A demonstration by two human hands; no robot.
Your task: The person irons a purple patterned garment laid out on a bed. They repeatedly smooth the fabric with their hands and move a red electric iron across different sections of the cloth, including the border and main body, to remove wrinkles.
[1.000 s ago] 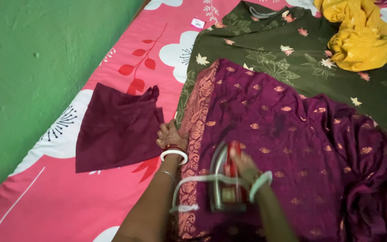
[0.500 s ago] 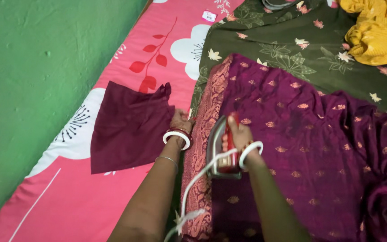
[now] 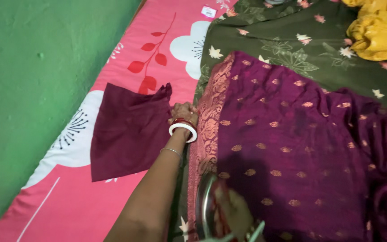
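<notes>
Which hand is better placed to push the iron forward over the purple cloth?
The right hand: it already grips the red iron on the purple sari. The left hand presses the cloth's woven border, away from the iron.

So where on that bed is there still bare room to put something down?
Bare pink sheet lies below the small maroon cloth, toward the green wall, and above it by the red leaf print. The right side is crowded: the purple sari over the green cloth, the yellow cloth, the left hand at the sari's edge, the right hand on the iron.
</notes>
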